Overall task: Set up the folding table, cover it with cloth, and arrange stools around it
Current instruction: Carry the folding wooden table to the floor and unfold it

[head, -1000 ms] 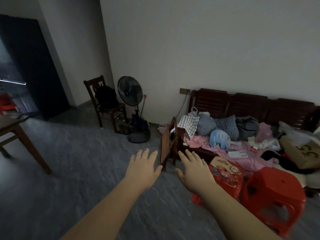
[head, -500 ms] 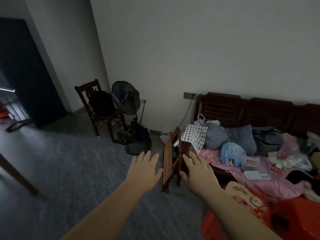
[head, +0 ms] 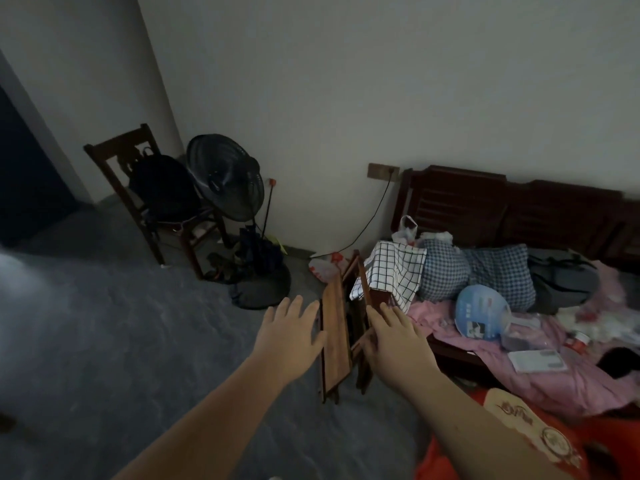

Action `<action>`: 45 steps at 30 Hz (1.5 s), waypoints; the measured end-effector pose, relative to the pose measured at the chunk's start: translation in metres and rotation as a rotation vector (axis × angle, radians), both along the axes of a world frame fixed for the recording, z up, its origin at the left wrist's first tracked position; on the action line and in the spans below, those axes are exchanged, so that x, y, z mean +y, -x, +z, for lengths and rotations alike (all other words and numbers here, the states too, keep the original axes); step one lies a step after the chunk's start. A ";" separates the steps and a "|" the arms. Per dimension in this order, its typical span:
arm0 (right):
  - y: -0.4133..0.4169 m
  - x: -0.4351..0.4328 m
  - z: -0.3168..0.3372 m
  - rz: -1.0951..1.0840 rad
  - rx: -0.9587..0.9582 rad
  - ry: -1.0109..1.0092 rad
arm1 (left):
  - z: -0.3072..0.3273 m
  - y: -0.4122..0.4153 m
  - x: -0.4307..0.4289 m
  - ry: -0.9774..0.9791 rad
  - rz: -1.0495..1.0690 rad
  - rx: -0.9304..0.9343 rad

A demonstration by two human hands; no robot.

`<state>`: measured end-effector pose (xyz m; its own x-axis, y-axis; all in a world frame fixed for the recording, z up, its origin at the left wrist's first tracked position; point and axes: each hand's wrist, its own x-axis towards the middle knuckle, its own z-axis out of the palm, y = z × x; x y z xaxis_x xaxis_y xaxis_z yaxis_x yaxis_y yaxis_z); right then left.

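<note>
While both arms reach out over the grey floor, the left grip [head: 291, 336] and the right grip [head: 398, 341] flank the folding table [head: 334, 337]. It stands folded on its edge on the floor between them, with its far end leaning at the arm of a dark wooden sofa [head: 485, 202].

The left grip is apart, its fingers straight and spread, holding nothing. Its thumb lies at the edge of the slatted top, though whether it touches cannot be told. The right grip is likewise apart, with straight fingers over the leg side of the table; contact there is unclear too.

Just beyond the right grip's fingertips a checked cloth [head: 394, 271] hangs over the sofa arm. Below the right forearm is a red stool [head: 429, 465] carrying a flat packet [head: 540, 438] with ornate lettering that cannot be read.

To the right of the right grip a blue hand fan [head: 481, 313] lies on pink bedding, its print too small to read. Beyond the left grip stand a black floor fan [head: 228, 178] and a wooden chair [head: 114, 157].
</note>
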<state>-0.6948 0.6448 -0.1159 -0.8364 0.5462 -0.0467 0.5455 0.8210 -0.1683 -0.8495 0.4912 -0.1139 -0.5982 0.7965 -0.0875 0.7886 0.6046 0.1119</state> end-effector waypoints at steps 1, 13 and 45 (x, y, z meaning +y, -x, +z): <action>0.019 0.006 -0.003 -0.018 -0.006 0.007 | -0.003 0.022 0.008 0.005 -0.013 -0.007; 0.132 0.085 -0.042 -0.278 -0.100 0.185 | -0.044 0.169 0.128 0.094 -0.235 -0.142; 0.265 0.358 -0.338 -0.611 -0.137 0.722 | -0.329 0.290 0.465 0.304 -0.127 -0.570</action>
<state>-0.9596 1.0030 -0.4538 -0.3782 0.6877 -0.6197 0.8983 0.1108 -0.4252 -1.1398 0.9560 -0.4430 -0.2945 0.7476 -0.5952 0.7239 0.5812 0.3718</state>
